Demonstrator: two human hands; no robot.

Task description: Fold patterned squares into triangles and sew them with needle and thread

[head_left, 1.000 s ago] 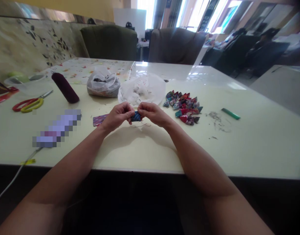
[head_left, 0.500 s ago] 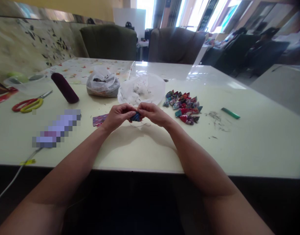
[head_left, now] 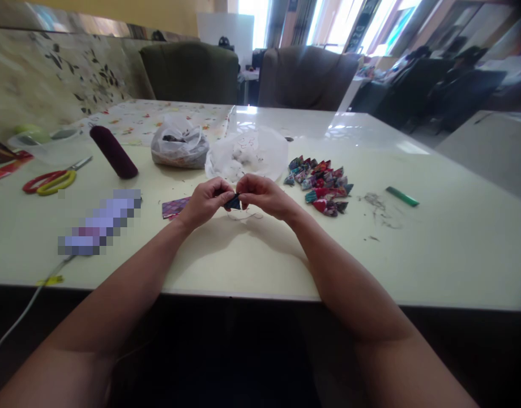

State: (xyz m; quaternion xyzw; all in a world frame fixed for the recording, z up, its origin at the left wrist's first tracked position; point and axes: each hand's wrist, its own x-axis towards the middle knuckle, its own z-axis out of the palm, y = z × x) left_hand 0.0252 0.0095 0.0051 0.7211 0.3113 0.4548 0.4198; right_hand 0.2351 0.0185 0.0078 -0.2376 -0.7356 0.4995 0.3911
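Over the table's middle, my left hand pinches a small dark blue fabric piece between thumb and fingers. My right hand meets it from the other side, its thumb and fingertips closed at the piece's right edge. Whether a needle is in those fingers is too small to tell. A thin thread curls just beneath the hands. Beside my left wrist lies a flat purple patterned cloth. Right of my hands sits a cluster of small stuffed pointed fabric pieces in many colours.
Behind my hands lie a white plastic bag with white stuffing and a tied clear bag. At left are a maroon thread spool, scissors and a blurred-out phone-like object with a cable. Thread scraps and a green-handled tool lie right.
The blue fabric piece has turned in my fingers and shows a more pointed shape. My right hand has risen slightly; both hands stay close together.
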